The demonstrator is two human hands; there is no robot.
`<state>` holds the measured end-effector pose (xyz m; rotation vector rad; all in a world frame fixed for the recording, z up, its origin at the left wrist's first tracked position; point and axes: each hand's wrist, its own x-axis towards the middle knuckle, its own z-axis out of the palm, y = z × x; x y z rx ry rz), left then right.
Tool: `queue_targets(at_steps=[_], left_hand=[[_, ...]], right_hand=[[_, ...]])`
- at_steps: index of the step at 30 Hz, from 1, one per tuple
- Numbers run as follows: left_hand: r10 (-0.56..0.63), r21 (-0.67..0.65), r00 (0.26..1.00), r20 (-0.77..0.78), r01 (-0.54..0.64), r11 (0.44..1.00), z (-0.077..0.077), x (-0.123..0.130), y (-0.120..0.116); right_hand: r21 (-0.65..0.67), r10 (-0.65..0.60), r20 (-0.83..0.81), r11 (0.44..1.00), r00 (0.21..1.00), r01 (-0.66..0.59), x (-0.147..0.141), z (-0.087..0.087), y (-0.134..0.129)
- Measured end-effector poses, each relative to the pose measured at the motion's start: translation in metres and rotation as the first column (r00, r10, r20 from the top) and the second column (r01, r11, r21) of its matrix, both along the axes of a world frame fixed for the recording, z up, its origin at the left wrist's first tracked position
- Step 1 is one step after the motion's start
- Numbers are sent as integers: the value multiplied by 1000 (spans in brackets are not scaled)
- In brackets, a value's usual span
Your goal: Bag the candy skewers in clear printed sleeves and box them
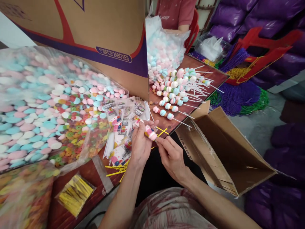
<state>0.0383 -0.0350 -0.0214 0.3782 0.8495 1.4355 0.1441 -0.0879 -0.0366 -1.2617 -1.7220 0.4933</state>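
Head cam: L hand (139, 143) holds a wrapped candy (150, 133) at the tabletop's (89, 167) near edge, thumb on top, fingers beneath, i.e. closed around it. R hand (172, 154) has thumb & fingertips pinched together on the candy's near R end; can't tell whether it's the stick or wrapper, too small.

Key relation: candy's long axis runs diag., far L to near R, approx. in line w/ R fingertips. L hand covers most of its length; R hand is nearer the near end, coming in from the R.

Yellow ties (115, 173) lie along the near edge, just L of L hand; printed bags (124, 114) sit beyond them. Pile of candy sticks (173, 84) is toward the tabletop's far R corner, bare ends pointing R, past its edge in places.
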Motion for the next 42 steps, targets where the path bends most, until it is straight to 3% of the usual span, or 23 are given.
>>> queue_targets(at_steps=[4, 8, 11, 14, 16, 18, 21, 26, 29, 31, 35, 38, 42], left_hand=[[26, 11, 999, 37, -27, 1000, 3, 6, 1], [41, 35, 998, 38, -42, 999, 2, 11, -1], [-19, 62, 999, 39, 17, 998, 1, 12, -4], [-99, 82, 995, 23, 97, 992, 1, 11, -5], [-129, 79, 992, 12, 127, 989, 2, 10, -5], [-122, 66, 992, 8, 122, 990, 2, 9, -3], [-103, 43, 995, -15, 104, 994, 3, 8, -2], [-179, 54, 983, -47, 181, 982, 3, 10, -6], [-178, 59, 983, -46, 180, 982, 3, 9, -8], [-178, 49, 983, -49, 181, 982, 3, 8, -9], [-194, 22, 976, -103, 197, 980, -3, 5, -10], [-240, -5, 934, -263, 247, 969, -9, 2, -12], [-216, 46, 808, -548, 287, 957, -9, -6, -14]], right_hand=[[-156, -71, -266, 987, 961, 30, -2, 8, -3], [-415, -165, -486, 908, 858, -61, -4, 17, 3], [-499, -220, -557, 860, 801, -110, -5, 19, 9], [-444, -219, -558, 894, 800, -65, -5, 15, 13], [-333, -159, -507, 943, 847, -22, -5, 11, 11], [-245, -52, -410, 968, 911, -54, -5, 6, 6], [-236, 76, -295, 960, 952, -149, -5, 2, 0], [-258, 108, -237, 951, 965, -169, -6, 7, 10], [-322, 179, -257, 911, 950, -258, -3, 14, 16], [-353, 162, -282, 899, 946, -259, 1, 17, 14], [-445, 11, -383, 874, 924, -195, 8, 17, 3], [-515, -37, -525, 809, 850, -284, 7, 16, 1], [-498, -88, -656, 797, 750, -342, 4, 13, 7]])
